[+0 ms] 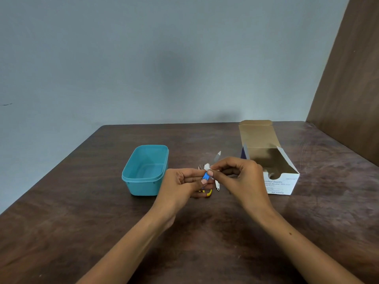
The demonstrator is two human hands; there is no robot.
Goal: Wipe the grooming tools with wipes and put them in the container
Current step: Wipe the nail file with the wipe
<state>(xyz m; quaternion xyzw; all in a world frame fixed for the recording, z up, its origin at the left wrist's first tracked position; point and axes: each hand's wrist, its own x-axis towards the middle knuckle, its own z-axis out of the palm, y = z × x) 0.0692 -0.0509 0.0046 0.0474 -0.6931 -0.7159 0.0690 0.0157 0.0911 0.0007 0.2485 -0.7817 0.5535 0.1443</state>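
Two hands meet over the middle of the dark wooden bench (82, 201). The left hand (180, 185) has its fingers curled round a small blue-handled grooming tool (205, 177), thumb pressed along its side; what kind of tool it is I cannot tell, since most of it sits inside the grip. The right hand (240, 173) pinches a small white wipe (207, 166) between thumb and fingertips, and the wipe is pressed against the upper end of the blue tool.

Beneath the hands more tools lie on the bench: a yellow loop (208, 193), seemingly a handle, shows just under the left hand, and a slim metal piece (217, 185) lies just beside it. Thin metal tips poke out behind the wipe, too small to identify, so I cannot give a sure count of the tools. A pale torn wrapper (217, 156) sticks up behind the right hand.

One teal plastic container (143, 181), rectangular and without a lid, stands to the left of the hands, close to the left one; nothing shows inside it. One cardboard box of alcohol swabs (283, 183) sits to the right, its top flap folded back open. A grey wall (143, 58) rises behind the bench, and a brown panel (352, 89) stands at the far right.
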